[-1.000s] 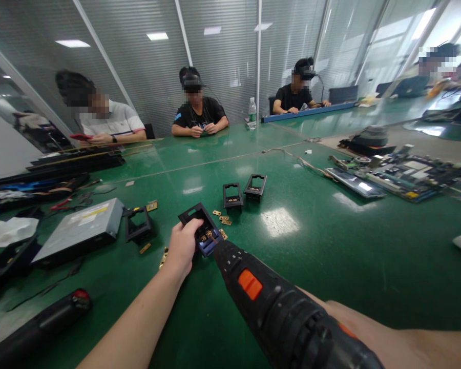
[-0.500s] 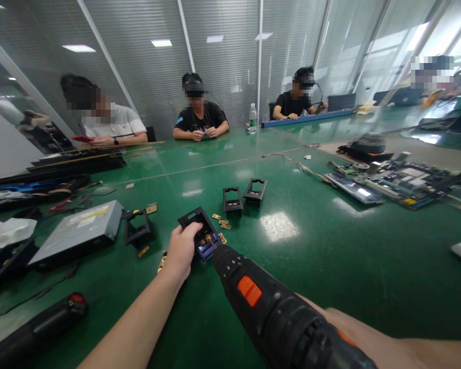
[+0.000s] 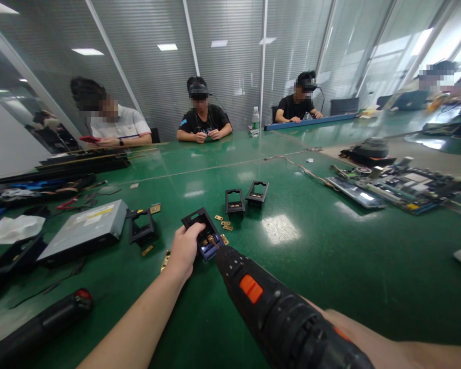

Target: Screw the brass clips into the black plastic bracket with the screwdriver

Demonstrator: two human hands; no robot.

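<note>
Head view, reading left to right along the green worktop (image 3: 311, 246). Silver optical drive (image 3: 86, 228) lies flat. Just right of it, a loose black plastic frame (image 3: 142, 233), with a small brass plate (image 3: 147, 250) near its foot.

Next, the left hand (image 3: 183, 250). Thumb hooked into the opening of a black plastic housing (image 3: 210, 229), the other fingers mostly out of sight around the outer side; a firm pinch, little gap. Housing sits tilted in front of the person, brass contacts (image 3: 210, 239) showing inside. My reading: light, stiff, hollow, smooth enough to skid or twist under torque. Thin rim looks the weak part; best hold is the deeper side wall, thumb inside, fingers outside, clear of the bit.

Right of the housing: loose brass strips (image 3: 227, 225), then two similar frames, nearer one (image 3: 235, 206) and farther one (image 3: 257, 192), close together.

Cordless driver (image 3: 272, 307) slants up from the lower right, thin bit (image 3: 215, 245) aimed at the contacts; whether it is seated I can't tell. Looks heavy, bulky, rigid; the handle is the place to grip. Right hand (image 3: 355, 325) holds it up from the far side, apparently wrapped round; fingers hidden by the body.

Far right: a bare circuit board (image 3: 411, 182), well apart.
</note>
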